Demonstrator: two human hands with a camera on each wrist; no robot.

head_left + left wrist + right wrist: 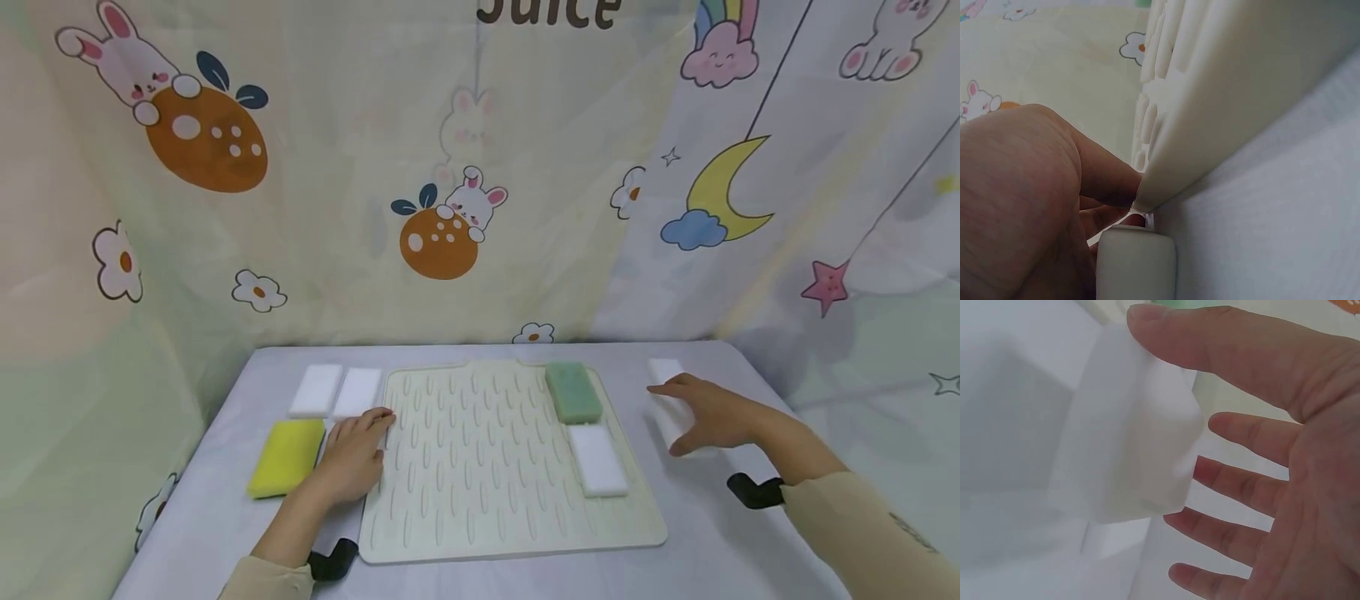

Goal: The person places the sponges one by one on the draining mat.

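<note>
My left hand [352, 454] rests against the left edge of a cream ridged mat [480, 467]. In the left wrist view its thumb touches the mat's edge, and a white block [1135, 265] lies close by the fingers. My right hand [716, 412] is over a white sponge-like block [672, 425] on the table's right side. The right wrist view has the thumb and spread fingers around this white block [1129, 431], without a clear grip. On the mat's right part lie a green sponge [573, 393] and, nearer, a white block [597, 461].
Left of the mat lie two white blocks, the outer block [315, 390] and the inner block [357, 392], with a yellow sponge [287, 458] nearer. A white cloth covers the table [510, 579]. Behind it hangs a printed curtain [337, 208].
</note>
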